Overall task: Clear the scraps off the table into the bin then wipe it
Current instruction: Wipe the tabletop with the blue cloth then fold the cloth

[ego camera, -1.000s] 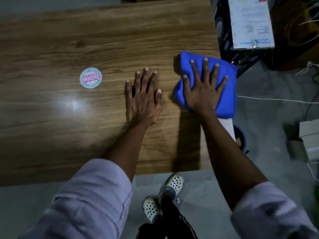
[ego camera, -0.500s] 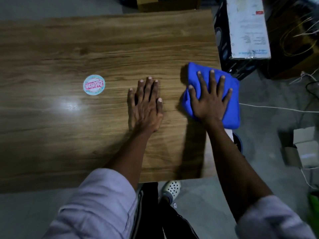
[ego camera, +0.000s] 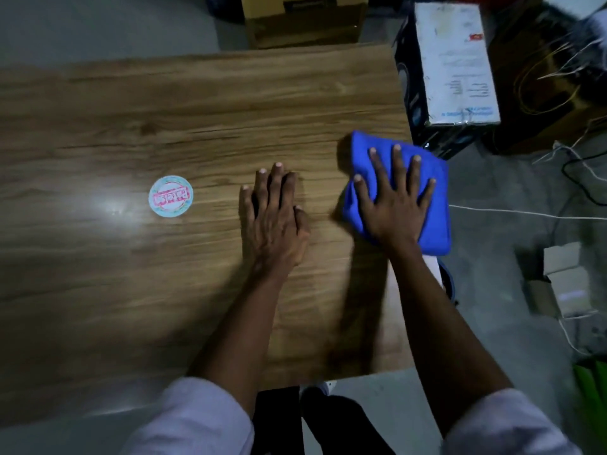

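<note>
A folded blue cloth [ego camera: 427,178] lies at the right edge of the wooden table [ego camera: 164,110], partly overhanging it. My right hand [ego camera: 392,201] presses flat on the cloth with fingers spread. To its left, my left hand [ego camera: 272,221] rests flat, palm down, on the bare wood, holding nothing. Left of that hand, a round light-blue sticker with pink lettering [ego camera: 170,197] sits on the tabletop. Below the table's right edge, a dark round bin [ego camera: 448,282] is mostly hidden by my right forearm.
A white and black carton [ego camera: 456,64] stands on the floor right of the table. A brown box [ego camera: 305,21] sits behind the far edge. Small cardboard boxes [ego camera: 565,277] and loose cables [ego camera: 525,215] lie on the floor at right.
My right hand and the blue cloth have slid toward me along the right edge of the table. My left hand has stayed flat in the same spot. The view has tilted slightly.
</note>
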